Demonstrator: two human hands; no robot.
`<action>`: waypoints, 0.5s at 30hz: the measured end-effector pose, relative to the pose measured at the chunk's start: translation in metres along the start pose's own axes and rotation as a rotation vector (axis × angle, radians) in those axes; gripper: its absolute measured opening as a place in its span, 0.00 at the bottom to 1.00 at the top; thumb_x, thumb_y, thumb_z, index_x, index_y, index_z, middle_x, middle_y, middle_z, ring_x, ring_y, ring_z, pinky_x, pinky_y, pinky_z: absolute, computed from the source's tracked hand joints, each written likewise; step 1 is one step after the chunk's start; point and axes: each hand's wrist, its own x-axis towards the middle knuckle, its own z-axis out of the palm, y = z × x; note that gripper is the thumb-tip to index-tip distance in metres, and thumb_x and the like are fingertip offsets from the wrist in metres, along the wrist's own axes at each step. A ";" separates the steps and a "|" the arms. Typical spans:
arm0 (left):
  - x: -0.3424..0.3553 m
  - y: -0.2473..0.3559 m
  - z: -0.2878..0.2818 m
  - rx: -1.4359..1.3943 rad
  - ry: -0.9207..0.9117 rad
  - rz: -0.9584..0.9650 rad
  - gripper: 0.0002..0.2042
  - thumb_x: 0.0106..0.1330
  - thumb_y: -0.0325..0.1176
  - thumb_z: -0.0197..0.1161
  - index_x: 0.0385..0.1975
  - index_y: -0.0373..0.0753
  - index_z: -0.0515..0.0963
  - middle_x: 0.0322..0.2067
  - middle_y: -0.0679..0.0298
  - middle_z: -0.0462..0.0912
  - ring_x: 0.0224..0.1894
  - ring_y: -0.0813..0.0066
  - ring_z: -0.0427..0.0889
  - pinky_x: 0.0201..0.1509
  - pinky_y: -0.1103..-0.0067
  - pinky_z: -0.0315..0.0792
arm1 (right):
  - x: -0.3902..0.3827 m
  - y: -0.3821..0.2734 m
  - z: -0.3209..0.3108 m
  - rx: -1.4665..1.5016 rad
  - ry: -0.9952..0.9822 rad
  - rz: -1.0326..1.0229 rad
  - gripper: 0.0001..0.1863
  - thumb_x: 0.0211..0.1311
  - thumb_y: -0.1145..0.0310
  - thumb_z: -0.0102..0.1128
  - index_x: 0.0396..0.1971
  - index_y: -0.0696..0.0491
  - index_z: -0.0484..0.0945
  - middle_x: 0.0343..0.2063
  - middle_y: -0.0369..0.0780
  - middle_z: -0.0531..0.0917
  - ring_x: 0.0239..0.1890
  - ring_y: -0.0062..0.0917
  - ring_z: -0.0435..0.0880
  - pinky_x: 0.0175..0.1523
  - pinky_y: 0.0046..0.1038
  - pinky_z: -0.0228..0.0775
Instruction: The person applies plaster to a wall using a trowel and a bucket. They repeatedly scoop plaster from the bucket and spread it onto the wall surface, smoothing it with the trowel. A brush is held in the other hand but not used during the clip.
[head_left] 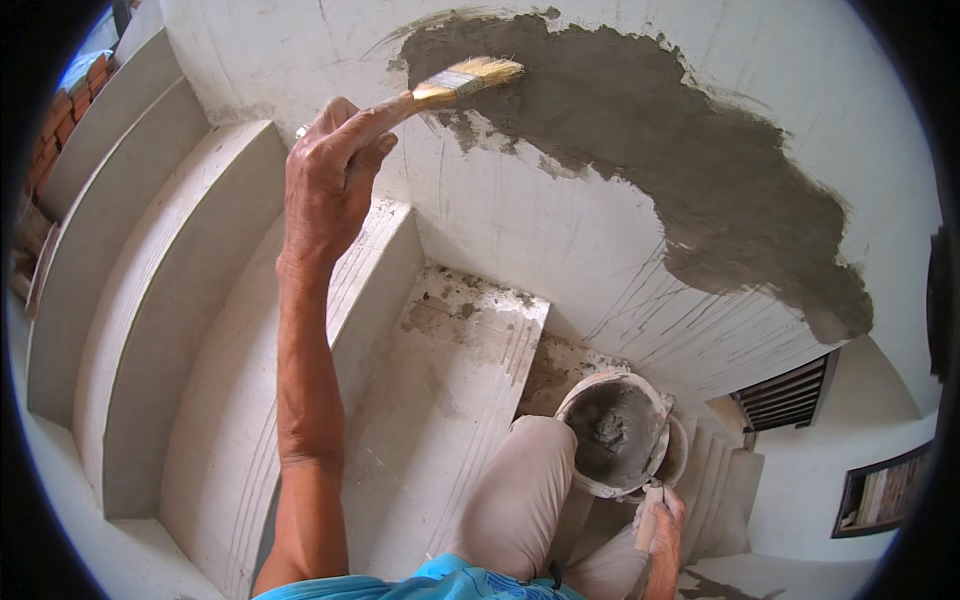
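My left hand is raised in front of the white wall, fingers closed round the handle of a paintbrush. The brush's pale bristles lie over the upper left end of a dark grey wet mortar patch, which runs down the wall to the right. Low on the right, my right hand grips the wooden handle of what looks like a trowel. Its metal end reaches the rim of a bucket and is mostly hidden. Grey mortar with a lump in the middle sits inside the bucket.
Curved concrete steps climb at the left, and a stained step lies below the wall. My knee is beside the bucket. More steps descend at the right, near a dark slatted vent. Bricks are stacked far left.
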 end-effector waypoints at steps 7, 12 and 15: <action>0.018 -0.002 -0.013 0.189 -0.098 0.278 0.20 0.62 0.24 0.66 0.52 0.55 0.85 0.30 0.65 0.73 0.31 0.72 0.76 0.35 0.71 0.76 | 0.004 0.004 0.002 -0.002 -0.040 -0.026 0.21 0.52 0.64 0.52 0.46 0.59 0.75 0.20 0.42 0.77 0.16 0.26 0.77 0.20 0.29 0.73; 0.021 -0.029 -0.001 0.283 -0.176 0.408 0.20 0.63 0.23 0.64 0.52 0.54 0.84 0.34 0.66 0.75 0.34 0.73 0.77 0.37 0.71 0.78 | 0.005 0.001 0.007 -0.008 -0.034 -0.010 0.21 0.52 0.63 0.54 0.45 0.59 0.75 0.20 0.41 0.77 0.16 0.26 0.77 0.20 0.28 0.73; 0.025 -0.045 0.000 0.336 -0.238 0.394 0.20 0.63 0.22 0.62 0.52 0.54 0.84 0.34 0.67 0.75 0.35 0.73 0.77 0.39 0.72 0.81 | 0.007 0.005 0.005 -0.001 -0.043 -0.006 0.22 0.52 0.63 0.54 0.45 0.59 0.75 0.20 0.41 0.77 0.16 0.25 0.77 0.20 0.28 0.73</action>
